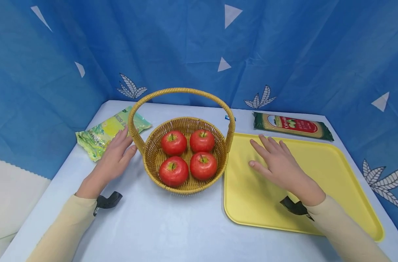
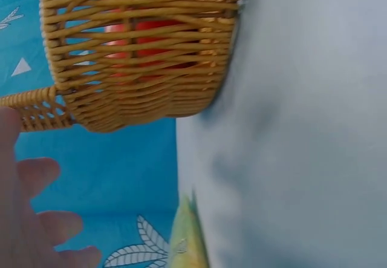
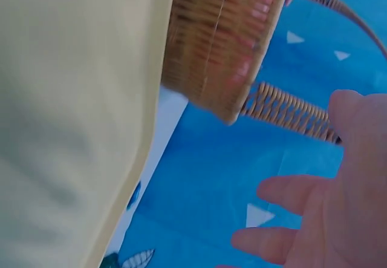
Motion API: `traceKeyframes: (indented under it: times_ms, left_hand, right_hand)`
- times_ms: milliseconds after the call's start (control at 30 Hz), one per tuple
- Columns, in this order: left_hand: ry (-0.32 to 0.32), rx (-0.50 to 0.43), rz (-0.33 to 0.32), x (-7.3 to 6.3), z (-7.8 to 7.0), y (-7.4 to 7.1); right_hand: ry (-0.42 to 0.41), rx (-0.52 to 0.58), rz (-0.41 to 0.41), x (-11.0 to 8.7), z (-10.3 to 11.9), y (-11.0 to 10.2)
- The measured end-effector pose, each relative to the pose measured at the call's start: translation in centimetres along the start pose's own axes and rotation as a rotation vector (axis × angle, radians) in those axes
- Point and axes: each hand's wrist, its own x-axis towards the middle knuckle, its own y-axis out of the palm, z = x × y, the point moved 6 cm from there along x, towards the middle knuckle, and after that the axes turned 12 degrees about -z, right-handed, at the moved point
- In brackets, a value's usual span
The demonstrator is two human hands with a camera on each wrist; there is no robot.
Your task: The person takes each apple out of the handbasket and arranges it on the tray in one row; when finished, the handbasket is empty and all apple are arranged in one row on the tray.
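Observation:
A wicker basket (image 1: 186,191) with a tall arched handle (image 1: 180,90) stands mid-table, holding several red apples (image 1: 174,171). To its left hovers my left hand (image 1: 115,154), fingers extended, near the handle's base and in front of a green and yellow packet (image 1: 92,140). My right hand (image 1: 281,165) is held over the yellow tray (image 1: 248,203), fingers spread and nothing in them. In the left wrist view, the basket's woven side (image 2: 139,56) appears beyond the fingers. The right wrist view shows the basket (image 3: 211,44) past the tray's edge, apart from my right hand.
Behind the tray lies a long green and red packet (image 1: 292,126) near the table's back edge. A small blue item (image 1: 230,118) sits behind the basket. Blue curtains (image 1: 186,43) hang at the back and sides of the white table (image 1: 146,225).

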Motion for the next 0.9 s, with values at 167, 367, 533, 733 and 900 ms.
traceKeyframes:
  times_ms: [167,367,533,733,900]
  left_hand:
    - [0.051,-0.034,-0.040,-0.7,0.2,0.5]
    - [0.097,-0.070,-0.075,-1.1,0.2,1.2]
    - [0.081,-0.164,-0.053,-1.1,0.0,2.0]
    - [0.063,-0.277,-0.061,-0.9,-0.1,2.9]
    - [-0.018,-0.377,-0.036,-0.8,-0.1,3.8]
  right_hand:
    - [-0.050,0.033,-0.018,0.1,1.7,0.5]
    - [-0.136,0.072,-0.093,0.3,3.4,0.5]
    - [-0.261,0.141,-0.246,0.3,5.1,-0.1]
    - [-0.400,0.258,-0.396,0.6,7.3,-0.4]
    - [-0.449,0.304,-0.428,1.2,8.8,0.1]
